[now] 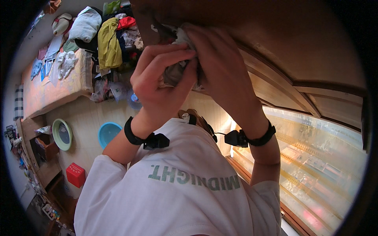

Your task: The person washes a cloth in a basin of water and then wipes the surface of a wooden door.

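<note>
Both of my hands are raised close together at the top centre, in front of a dark wooden panel. Between them is a crumpled pale grey-white cloth (173, 74). My left hand (165, 69) pinches at it, the thumb and fingertips meeting near the other hand. With its fingers curled over the cloth's upper part, my right hand (220, 56) grips it from the right side. The fingers hide much of the cloth, and what lies behind it is too dark to tell. Each wrist wears a black strap with a small black device.
A wooden cabinet (319, 50) rises at the upper right, above a sunlit glazed panel (313, 165). Piled clothes (110, 44) stand beside a bed (59, 88) at the upper left. On the floor are a blue basin (110, 134), a green basin (62, 134) and a red box (75, 175).
</note>
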Demonstrator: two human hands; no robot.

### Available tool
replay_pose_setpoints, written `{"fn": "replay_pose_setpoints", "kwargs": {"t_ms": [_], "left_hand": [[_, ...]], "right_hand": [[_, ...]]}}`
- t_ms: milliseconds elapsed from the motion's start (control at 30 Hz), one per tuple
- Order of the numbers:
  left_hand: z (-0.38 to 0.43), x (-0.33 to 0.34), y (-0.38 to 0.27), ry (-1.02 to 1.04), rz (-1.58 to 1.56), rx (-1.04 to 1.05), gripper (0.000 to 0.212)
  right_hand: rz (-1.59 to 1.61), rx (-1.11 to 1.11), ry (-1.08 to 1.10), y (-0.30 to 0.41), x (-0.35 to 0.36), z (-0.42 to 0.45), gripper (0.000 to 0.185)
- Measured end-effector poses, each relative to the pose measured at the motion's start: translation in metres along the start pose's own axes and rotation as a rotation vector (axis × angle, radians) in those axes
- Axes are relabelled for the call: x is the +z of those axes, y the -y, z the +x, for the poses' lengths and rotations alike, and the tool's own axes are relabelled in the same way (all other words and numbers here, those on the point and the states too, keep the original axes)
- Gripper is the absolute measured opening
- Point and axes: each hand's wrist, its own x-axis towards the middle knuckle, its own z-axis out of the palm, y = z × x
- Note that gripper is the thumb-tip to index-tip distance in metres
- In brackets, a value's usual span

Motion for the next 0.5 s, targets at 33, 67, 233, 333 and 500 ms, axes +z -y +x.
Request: {"fn": "replay_pose_setpoints", "kwargs": {"t_ms": [33, 67, 233, 333, 500], "left_hand": [[0.000, 0.000, 0.001, 0.000, -0.001, -0.002, 0.027], [0.000, -0.001, 0.001, -0.015, -0.014, -0.022, 0.027], [-0.002, 0.002, 0.001, -0.012, -0.018, 0.026, 0.027], [-0.003, 0.007, -0.002, 0.056, -0.014, 0.038, 0.025], [-0.004, 0.015, -0.008, 0.162, -0.053, 0.050, 0.024]], "right_hand": [[0.000, 0.001, 0.002, 0.001, 0.000, 0.003, 0.043], [-0.031, -0.008, 0.016, 0.002, 0.000, 0.005, 0.042], [-0.066, 0.002, 0.067, 0.004, -0.005, 0.001, 0.042], [-0.074, 0.054, 0.079, 0.005, -0.014, -0.009, 0.045], [-0.094, 0.169, 0.057, 0.002, -0.021, -0.030, 0.053]]}}
